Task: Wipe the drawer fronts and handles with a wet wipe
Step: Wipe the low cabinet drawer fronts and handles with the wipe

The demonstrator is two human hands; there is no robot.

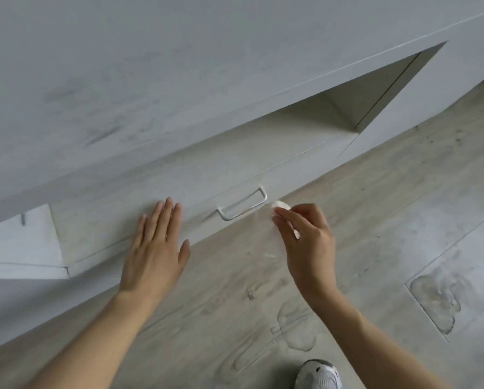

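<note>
A pale grey-white drawer front (139, 197) runs along the base of a low cabinet, with a thin white metal handle (242, 206) near its lower edge. My left hand (153, 248) lies flat with fingers spread, fingertips against the drawer front just left of the handle. My right hand (305, 242) pinches a small bunched white wet wipe (280, 204) at the drawer's lower right edge, just right of the handle. Most of the wipe is hidden inside my fingers.
An open cubby (355, 99) sits in the cabinet above and to the right of the drawer. Another panel with a small handle (23, 219) shows at the far left. The pale wood-look floor (403, 220) carries dust specks and water stains. My white shoe (319, 374) stands at the bottom.
</note>
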